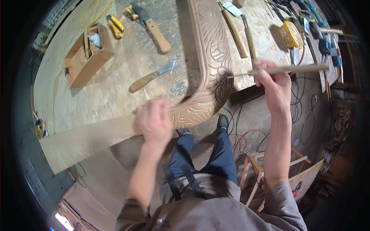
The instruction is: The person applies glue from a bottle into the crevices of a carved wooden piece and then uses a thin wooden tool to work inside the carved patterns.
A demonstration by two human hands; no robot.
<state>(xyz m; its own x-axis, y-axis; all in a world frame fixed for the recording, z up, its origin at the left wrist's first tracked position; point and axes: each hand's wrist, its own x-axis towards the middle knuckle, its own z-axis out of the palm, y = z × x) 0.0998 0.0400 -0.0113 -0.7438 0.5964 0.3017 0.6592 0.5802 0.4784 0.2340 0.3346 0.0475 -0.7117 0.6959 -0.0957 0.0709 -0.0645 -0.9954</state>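
Observation:
A curved wooden frame piece [214, 29] with carved scrolls lies along the bench and bends to the left at its near corner. My right hand [274, 86] is closed round a slim carving chisel [300, 69]. Its wooden handle points right and its thin metal end points left, close to the darker carved scrolls at the bend. Over the plain left arm of the frame is my left hand [155, 121], smeared by motion. Whether it touches the wood or holds anything I cannot tell. A knife with a wooden handle [143, 82] lies beyond it.
On the bench [115, 102] are an open wooden box [79, 73], a yellow utility knife [115, 27], a wide scraper [157, 36] and two long-handled chisels [236, 32]. A yellow work lamp [291, 34] stands at the right. Cables and a wooden stand [254, 161] occupy the floor.

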